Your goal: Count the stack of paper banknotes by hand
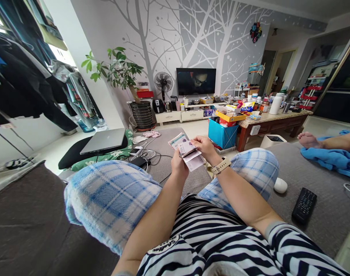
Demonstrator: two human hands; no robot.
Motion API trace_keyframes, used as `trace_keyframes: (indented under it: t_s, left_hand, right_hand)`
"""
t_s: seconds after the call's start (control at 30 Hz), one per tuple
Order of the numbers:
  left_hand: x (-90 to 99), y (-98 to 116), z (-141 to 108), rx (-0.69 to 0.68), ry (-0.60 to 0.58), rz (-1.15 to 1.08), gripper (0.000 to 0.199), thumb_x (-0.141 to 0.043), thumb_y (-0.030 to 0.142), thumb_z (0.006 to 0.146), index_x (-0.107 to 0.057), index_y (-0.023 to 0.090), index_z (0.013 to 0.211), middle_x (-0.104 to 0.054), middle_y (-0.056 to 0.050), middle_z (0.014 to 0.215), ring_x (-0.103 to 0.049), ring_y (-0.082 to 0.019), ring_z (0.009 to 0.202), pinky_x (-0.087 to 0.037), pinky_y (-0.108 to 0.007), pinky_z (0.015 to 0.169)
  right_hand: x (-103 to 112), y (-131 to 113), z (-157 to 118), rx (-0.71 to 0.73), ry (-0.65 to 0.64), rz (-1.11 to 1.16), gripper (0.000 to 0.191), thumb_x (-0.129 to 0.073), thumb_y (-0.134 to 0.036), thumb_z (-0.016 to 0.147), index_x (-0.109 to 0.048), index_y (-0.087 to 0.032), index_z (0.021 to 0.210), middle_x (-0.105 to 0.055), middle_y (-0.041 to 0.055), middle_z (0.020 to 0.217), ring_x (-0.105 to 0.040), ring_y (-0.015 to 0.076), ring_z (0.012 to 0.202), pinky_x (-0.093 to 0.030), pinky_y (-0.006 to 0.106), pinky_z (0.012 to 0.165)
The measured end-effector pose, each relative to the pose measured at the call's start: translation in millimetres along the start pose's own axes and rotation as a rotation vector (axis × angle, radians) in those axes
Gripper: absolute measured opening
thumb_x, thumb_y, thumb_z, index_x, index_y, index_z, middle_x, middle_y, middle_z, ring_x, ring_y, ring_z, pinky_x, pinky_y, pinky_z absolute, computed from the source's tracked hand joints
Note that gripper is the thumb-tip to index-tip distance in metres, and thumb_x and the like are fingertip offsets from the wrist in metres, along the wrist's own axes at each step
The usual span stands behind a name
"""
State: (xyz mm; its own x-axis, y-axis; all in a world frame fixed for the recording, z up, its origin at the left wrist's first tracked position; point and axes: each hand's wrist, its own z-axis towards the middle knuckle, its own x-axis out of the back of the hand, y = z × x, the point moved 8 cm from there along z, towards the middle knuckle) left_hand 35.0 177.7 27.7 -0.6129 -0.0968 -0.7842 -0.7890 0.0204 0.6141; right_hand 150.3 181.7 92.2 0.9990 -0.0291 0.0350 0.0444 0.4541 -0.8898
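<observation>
In front of my lap I hold a small stack of banknotes [184, 145], fanned unevenly. Pale pink and whitish notes with dark print show on top, and a greenish one peeks out at the upper left. Closed around the near left side of the stack is my left hand [179, 165], its thumb lying on the notes. My right hand [206, 147] pinches their right edge, with a beige-strapped watch [221, 165] on that wrist. Some notes hang lower, below the right hand's fingers. The print is too small to read.
A closed laptop [105, 140] lies on a cushion to the left, beside tangled cables [151, 155]. At right are a white mouse [280, 185], a black remote control [304, 205] and another person's foot [308, 140]. Ahead stand a blue bin [222, 133] and a cluttered table [295, 115].
</observation>
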Motion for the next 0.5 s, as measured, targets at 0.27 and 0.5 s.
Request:
trace_keyframes:
  t_s: [0.27,0.5]
  left_hand:
    - [-2.6,-0.6,-1.3,0.01,-0.039,0.005,0.02,-0.06,0.019,0.083,-0.071,0.014,0.099,-0.076,-0.01,0.093,-0.072,-0.028,0.094,-0.059,-0.035,0.08]
    - [3.7,-3.4,3.1,0.013,-0.007,0.01,0.019,-0.059,0.018,0.083,-0.07,0.014,0.099,-0.075,-0.01,0.092,-0.072,-0.026,0.091,-0.058,-0.035,0.079]
  right_hand:
    - [-0.3,-3.3,-0.7,0.011,-0.005,-0.015,0.027,-0.064,-0.045,0.069,-0.06,-0.019,0.066,-0.06,-0.0002,0.066,-0.053,0.0148,0.066,-0.04,0.027,0.061]
    - [-1.0,-1.5,-0.3,0.012,-0.01,-0.003,0.028,-0.064,-0.046,0.07,-0.062,-0.019,0.067,-0.062,0.0009,0.068,-0.054,0.0152,0.066,-0.041,0.027,0.062]
